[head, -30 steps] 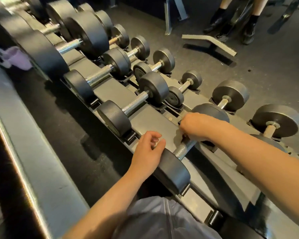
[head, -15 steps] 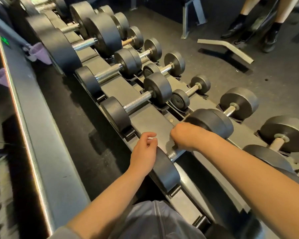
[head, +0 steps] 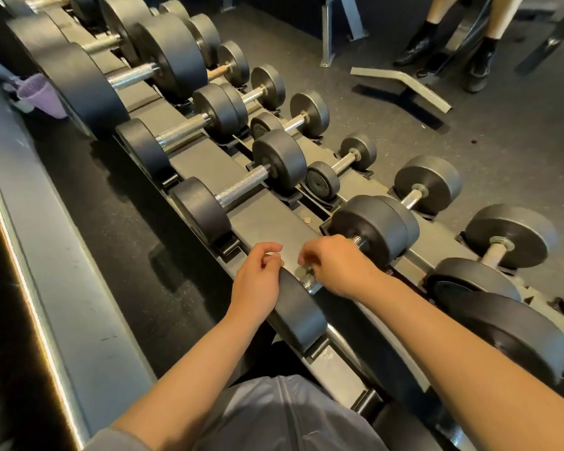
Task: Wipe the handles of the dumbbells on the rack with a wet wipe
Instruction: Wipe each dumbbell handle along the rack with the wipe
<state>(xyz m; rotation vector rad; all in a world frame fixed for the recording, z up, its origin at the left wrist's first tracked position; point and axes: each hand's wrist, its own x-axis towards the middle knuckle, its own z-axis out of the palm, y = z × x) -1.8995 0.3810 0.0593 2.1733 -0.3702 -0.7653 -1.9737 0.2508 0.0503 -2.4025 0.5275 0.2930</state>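
The nearest dumbbell lies across the black rack in front of me. My right hand is curled round its knurled chrome handle, of which only short ends show. No wet wipe shows; it may be hidden under that hand. My left hand rests against the outer face of the dumbbell's near head, with its fingers curled over the top rim. Further dumbbells with bare chrome handles lie in rows up the rack to the far left.
A grey ledge runs along the left, with a purple cloth at its far end. On the floor beyond the rack lie a grey metal bar and a bench frame. A person's legs and black shoes stand at top right.
My right hand has slid along the handle from the far head toward the near head. My left hand has stayed on the near head. The view has shifted slightly.
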